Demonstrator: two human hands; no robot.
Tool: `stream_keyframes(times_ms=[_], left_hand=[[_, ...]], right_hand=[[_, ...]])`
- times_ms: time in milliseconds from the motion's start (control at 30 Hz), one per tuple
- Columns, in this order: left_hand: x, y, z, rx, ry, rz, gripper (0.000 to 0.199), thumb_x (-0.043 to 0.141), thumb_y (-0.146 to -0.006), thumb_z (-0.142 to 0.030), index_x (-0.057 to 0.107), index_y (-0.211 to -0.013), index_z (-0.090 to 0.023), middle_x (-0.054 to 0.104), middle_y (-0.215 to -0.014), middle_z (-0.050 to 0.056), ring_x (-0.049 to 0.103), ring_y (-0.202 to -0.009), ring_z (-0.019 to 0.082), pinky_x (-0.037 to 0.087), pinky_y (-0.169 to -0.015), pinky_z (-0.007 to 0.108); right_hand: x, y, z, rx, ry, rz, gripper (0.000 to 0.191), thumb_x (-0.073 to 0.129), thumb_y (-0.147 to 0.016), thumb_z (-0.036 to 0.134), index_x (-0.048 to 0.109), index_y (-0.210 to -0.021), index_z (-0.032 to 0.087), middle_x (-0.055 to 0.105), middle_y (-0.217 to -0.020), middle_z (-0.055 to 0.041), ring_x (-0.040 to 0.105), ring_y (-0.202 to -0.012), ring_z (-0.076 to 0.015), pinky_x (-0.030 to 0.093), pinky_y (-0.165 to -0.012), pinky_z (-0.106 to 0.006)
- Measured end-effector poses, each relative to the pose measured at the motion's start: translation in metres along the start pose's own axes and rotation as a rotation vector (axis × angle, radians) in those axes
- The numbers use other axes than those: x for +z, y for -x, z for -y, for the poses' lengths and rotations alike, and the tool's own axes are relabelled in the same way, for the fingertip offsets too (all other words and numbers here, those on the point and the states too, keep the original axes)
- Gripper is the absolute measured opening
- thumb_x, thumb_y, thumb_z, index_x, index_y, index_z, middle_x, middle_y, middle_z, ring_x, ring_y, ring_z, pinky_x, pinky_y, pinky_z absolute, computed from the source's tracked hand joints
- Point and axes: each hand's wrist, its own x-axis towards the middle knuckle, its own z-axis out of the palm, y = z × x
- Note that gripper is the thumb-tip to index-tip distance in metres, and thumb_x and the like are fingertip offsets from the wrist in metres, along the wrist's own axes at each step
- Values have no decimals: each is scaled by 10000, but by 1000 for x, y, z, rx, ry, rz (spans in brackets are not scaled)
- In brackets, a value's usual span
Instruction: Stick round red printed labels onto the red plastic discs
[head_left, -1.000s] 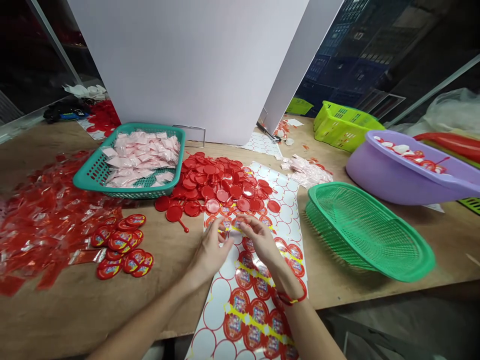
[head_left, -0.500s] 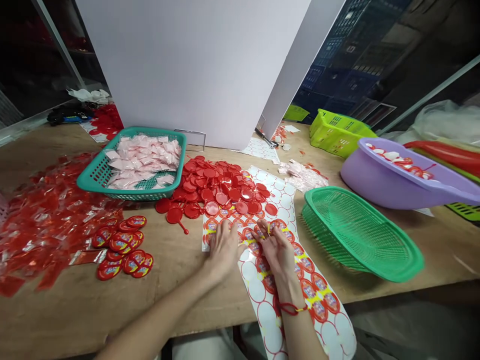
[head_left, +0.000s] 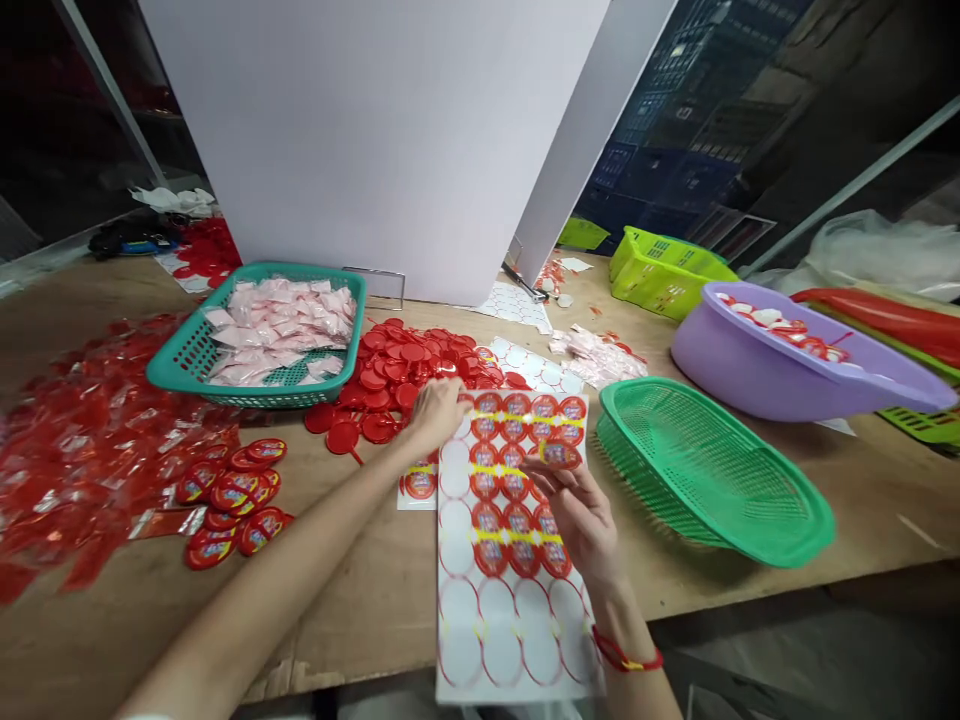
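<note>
- The left hand (head_left: 439,412) is at the upper left corner of a sticker sheet (head_left: 517,630), next to a pile of red plastic discs (head_left: 405,365); its fingers are bent, but I cannot tell whether they grip anything.
- The right hand (head_left: 589,515) holds a round sticker (head_left: 562,455) between narrowed fingers, above the right part of the sheet (a red and yellow bracelet (head_left: 626,655) circles that wrist).
- The sheet lies on the wooden worktop (head_left: 367,610), with rows of red printed rounds in its upper part and only pale outlined circles in its lower part and left column.
- Part of another sticker sheet (head_left: 417,490) shows just beside its left edge.
- To the left, printed round pieces (head_left: 240,490) lie in an overlapping cluster beside a heap of clear-and-red packets (head_left: 105,430).
- Behind these, a teal basket (head_left: 240,392) holds pale pink packets (head_left: 285,320).
- To the right of the sheet stands a green basket (head_left: 720,480), near a purple basin (head_left: 750,380) with red and white pieces inside.
</note>
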Motion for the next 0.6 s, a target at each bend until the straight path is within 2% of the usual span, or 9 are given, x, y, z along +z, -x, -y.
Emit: stream_keyframes(times_ms=[67,133,200,267,300,333,433,500,600], left_hand=[[-16,-17,2,-15,-48,-60,179,519,-820,-213,575,-960,-116,613,-974,121,546,-959,236,426,-811,340],[-27,-14,3,-29,-108,-105,236,491,-827,-163,539,-1052,-114,573,-1069,142,510,-1020,253,415,-834,362],[-32,9,7,-30,-162,-123,290,453,-834,-118,501,-1120,-132,544,-1120,137,496,-1034,248,416,-837,363],[-34,45,20,-57,-211,-132,309,438,-837,-107,485,-1141,-130,533,-1128,138,505,-1012,243,431,-815,354],[-34,64,30,-117,-254,-175,355,467,-825,-120,453,-1179,-118,499,-1176,154,493,-1033,251,435,-814,351],[-35,82,42,-178,-299,-193,375,491,-818,-142,443,-1189,-110,487,-1188,159,486,-1043,253,435,-819,347],[-35,113,78,-276,-388,-104,299,525,-815,-227,511,-1095,-121,551,-1057,127,525,-967,239,448,-791,335],[-33,115,92,-296,-402,-64,306,535,-811,-290,527,-1067,-122,568,-1001,126,541,-945,249,457,-767,340],[-28,105,92,-334,-402,-47,309,528,-809,-310,548,-1026,-91,572,-983,173,561,-933,300,474,-709,372]], right_hand=[[-3,5,-8,-12,191,154,437,579,-784,341,463,-1203,382,559,-1230,-28,515,-1134,-251,352,-980,-512],[-6,5,-23,-9,427,252,617,570,-794,306,284,-1334,394,436,-1356,-40,420,-1229,-245,304,-1020,-515],[-8,1,-39,-26,654,324,735,576,-785,305,164,-1392,349,367,-1400,-63,348,-1276,-252,276,-1040,-517],[-9,-9,-52,-58,817,368,789,580,-776,320,111,-1410,312,329,-1418,-74,316,-1290,-265,281,-1040,-518],[-9,-16,-56,-78,867,373,798,580,-774,326,103,-1413,301,310,-1427,-73,309,-1292,-270,289,-1037,-516],[-9,-24,-59,-97,894,371,800,579,-773,331,103,-1414,294,291,-1435,-71,307,-1292,-273,296,-1034,-513],[-4,-45,-64,-150,883,327,804,591,-761,341,125,-1413,278,282,-1438,-70,304,-1293,-273,303,-1036,-500],[4,-53,-65,-163,856,281,808,602,-750,342,143,-1411,272,302,-1430,-74,321,-1286,-274,310,-1032,-501],[17,-50,-63,-167,829,266,785,583,-767,317,136,-1411,271,312,-1426,-86,381,-1254,-270,325,-1020,-503]])
